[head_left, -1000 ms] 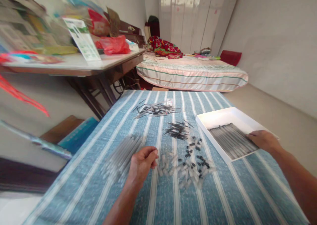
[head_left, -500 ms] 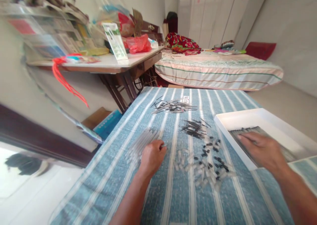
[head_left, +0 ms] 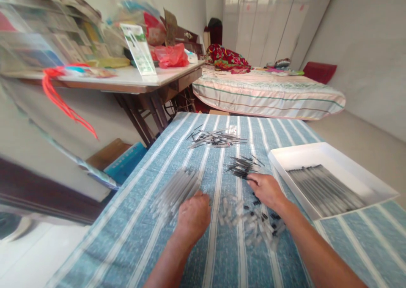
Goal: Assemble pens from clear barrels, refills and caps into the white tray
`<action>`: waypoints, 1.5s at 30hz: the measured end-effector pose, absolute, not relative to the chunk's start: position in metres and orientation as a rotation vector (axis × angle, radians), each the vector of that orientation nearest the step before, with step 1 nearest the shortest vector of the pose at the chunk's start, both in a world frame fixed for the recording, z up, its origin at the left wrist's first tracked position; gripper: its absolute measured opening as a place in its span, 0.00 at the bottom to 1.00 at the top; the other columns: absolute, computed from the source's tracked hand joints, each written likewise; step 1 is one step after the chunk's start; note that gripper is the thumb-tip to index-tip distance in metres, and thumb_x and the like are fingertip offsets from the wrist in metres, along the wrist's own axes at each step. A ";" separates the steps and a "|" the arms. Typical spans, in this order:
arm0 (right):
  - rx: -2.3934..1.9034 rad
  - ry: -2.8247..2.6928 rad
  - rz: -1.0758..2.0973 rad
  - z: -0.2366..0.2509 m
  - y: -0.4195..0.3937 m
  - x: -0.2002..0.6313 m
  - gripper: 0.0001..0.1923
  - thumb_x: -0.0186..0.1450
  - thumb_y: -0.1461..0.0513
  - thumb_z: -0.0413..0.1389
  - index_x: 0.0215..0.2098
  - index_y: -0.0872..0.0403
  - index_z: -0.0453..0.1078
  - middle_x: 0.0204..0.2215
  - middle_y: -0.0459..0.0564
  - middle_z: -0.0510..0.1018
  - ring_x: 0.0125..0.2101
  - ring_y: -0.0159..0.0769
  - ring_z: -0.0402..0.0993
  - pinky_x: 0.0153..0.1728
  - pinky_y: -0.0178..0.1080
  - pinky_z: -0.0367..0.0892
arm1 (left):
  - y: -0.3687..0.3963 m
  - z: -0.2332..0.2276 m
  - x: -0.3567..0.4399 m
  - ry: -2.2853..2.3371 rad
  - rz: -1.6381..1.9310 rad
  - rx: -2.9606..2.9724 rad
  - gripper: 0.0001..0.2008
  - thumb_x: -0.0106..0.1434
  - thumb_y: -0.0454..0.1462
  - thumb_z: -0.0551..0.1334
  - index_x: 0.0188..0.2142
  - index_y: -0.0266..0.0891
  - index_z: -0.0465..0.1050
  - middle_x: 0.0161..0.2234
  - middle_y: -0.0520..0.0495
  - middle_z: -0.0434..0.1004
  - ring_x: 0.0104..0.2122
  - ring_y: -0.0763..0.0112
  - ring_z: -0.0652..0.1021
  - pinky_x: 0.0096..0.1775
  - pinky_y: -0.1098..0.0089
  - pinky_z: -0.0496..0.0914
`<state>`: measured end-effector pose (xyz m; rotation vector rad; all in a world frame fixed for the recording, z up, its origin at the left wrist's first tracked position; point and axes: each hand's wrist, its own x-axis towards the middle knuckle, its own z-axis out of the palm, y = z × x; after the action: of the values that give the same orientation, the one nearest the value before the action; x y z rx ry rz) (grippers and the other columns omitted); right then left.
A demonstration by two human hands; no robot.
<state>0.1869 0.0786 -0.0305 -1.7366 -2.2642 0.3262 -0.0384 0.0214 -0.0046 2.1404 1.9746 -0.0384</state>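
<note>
Head view (somewhat blurred) looking down, close.

A blue striped surface (head_left: 222, 254) fills the lower frame, bearing clear tubes (head_left: 173, 190) at centre left, two refill heaps (head_left: 215, 138), caps (head_left: 253, 224) and a white tray (head_left: 330, 152) at right.

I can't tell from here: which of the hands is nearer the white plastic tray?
The right hand is nearer, just left of the white plastic tray, over small caps. The left hand sits farther left, by clear tubes.
</note>
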 end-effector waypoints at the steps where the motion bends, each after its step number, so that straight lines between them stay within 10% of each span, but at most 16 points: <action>1: -1.800 -2.293 0.264 -0.028 0.083 0.184 0.12 0.65 0.61 0.46 0.36 0.50 0.73 0.30 0.48 0.79 0.33 0.37 0.75 0.33 0.34 0.62 | 0.021 -0.004 -0.038 1.972 -0.044 2.132 0.11 0.58 0.31 0.51 0.30 0.36 0.73 0.35 0.37 0.76 0.35 0.56 0.78 0.36 0.64 0.66; 15: -1.912 -2.714 -0.142 -0.008 0.117 0.174 0.12 0.62 0.70 0.46 0.38 0.58 0.71 0.34 0.58 0.78 0.36 0.41 0.75 0.36 0.37 0.61 | 0.021 0.002 -0.044 1.543 0.778 1.733 0.07 0.56 0.36 0.55 0.25 0.38 0.68 0.22 0.53 0.67 0.24 0.72 0.69 0.29 0.73 0.61; 45: -0.896 -2.966 -0.617 0.043 0.051 0.155 0.05 0.65 0.68 0.49 0.32 0.55 0.65 0.28 0.49 0.68 0.28 0.37 0.67 0.29 0.39 0.58 | 0.014 0.006 -0.033 1.223 0.847 1.318 0.05 0.51 0.36 0.60 0.25 0.35 0.68 0.17 0.58 0.59 0.19 0.80 0.58 0.22 0.75 0.52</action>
<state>0.1550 0.0506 0.0433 -0.8963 -2.9665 -0.6166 -0.0325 0.0140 0.0057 1.3180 1.2232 0.8471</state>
